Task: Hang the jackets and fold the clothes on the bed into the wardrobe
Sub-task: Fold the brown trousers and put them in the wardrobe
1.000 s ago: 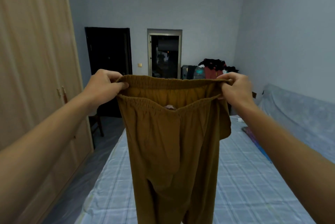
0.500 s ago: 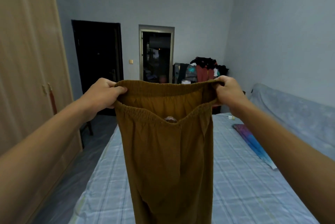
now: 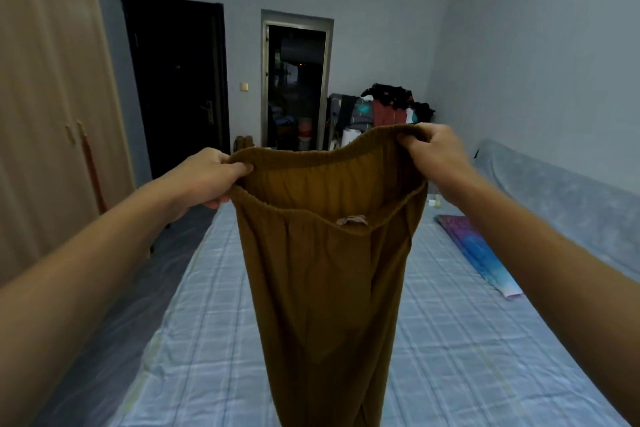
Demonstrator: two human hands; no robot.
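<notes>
**Brown trousers held up by the waistband over the bed**

Head view: you hold the brown trousers (image 3: 325,274) stretched between your two hands, in the air above the bed (image 3: 460,350). Your left hand (image 3: 204,177) is closed on the left end of the elastic waistband; your right hand (image 3: 433,156) pinches the right end and sits higher, so the band slopes. The gathered waistband gapes open, showing a small pale label inside. The cloth is soft, matte and mustard-brown, hanging in long folds. The sheet is pale blue check. The wooden wardrobe (image 3: 45,108) stands at your left.
</notes>
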